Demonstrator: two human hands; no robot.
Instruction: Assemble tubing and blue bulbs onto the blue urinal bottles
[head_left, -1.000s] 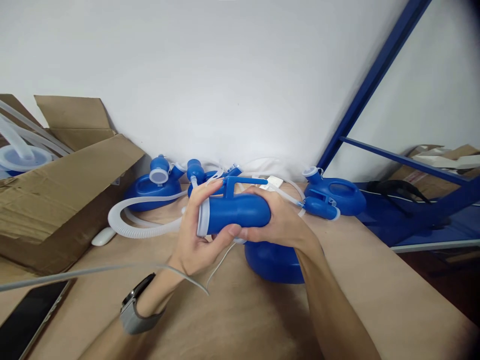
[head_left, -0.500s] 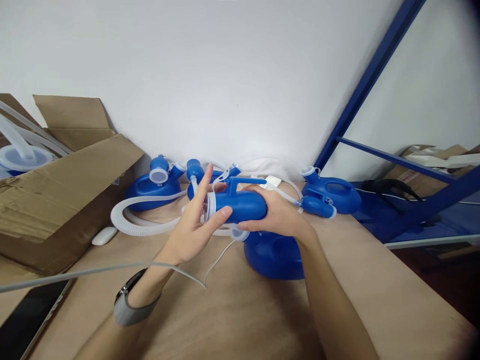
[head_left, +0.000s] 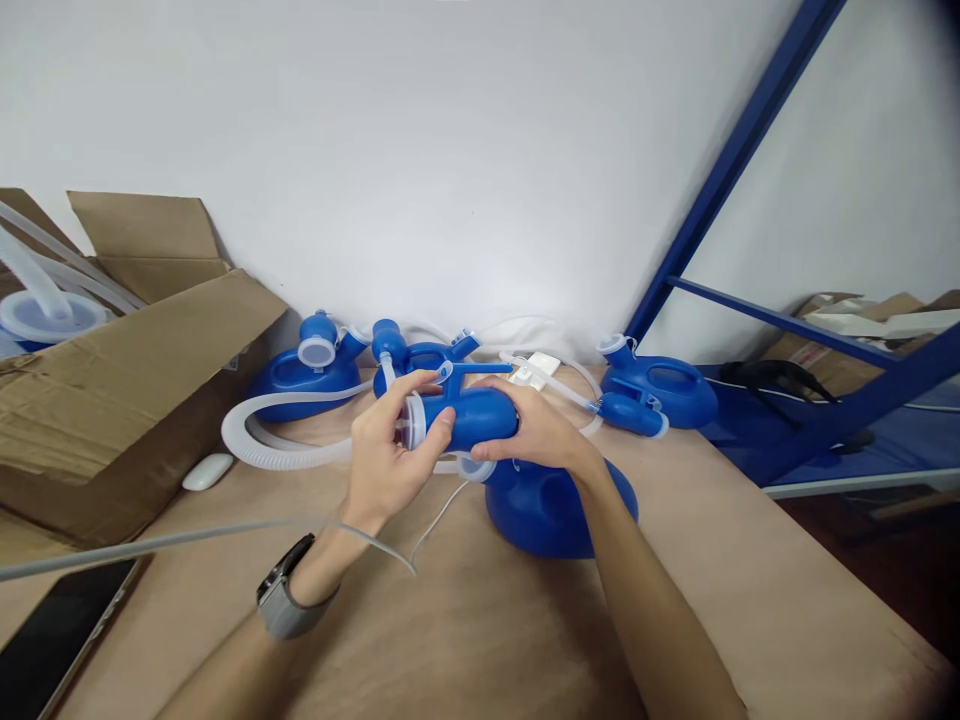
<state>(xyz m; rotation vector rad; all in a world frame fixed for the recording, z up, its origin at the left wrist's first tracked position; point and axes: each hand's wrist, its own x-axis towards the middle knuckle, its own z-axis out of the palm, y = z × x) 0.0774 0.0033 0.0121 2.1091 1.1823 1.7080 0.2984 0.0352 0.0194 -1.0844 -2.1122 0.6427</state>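
A phone (head_left: 52, 645) lies nearest, at the table's (head_left: 750, 590) left edge. Above the table, a blue bottle (head_left: 472, 418) is gripped on its side by the right hand (head_left: 536, 432), while its white-ringed mouth is clasped by the left hand (head_left: 390, 460) (watch on the wrist). A blue jug (head_left: 555, 510) sits just beneath. Farther back lie a hose (head_left: 262, 450), more jugs (head_left: 304, 370) and a box (head_left: 112, 380).

My right hand (head_left: 541, 432) covers the far end of the blue bottle (head_left: 472, 418), and my left hand (head_left: 390, 458) hides its clear-rimmed mouth. My arm masks part of the blue container (head_left: 551, 505) behind. The phone (head_left: 56, 640) and cardboard box (head_left: 112, 370) run off the left edge.
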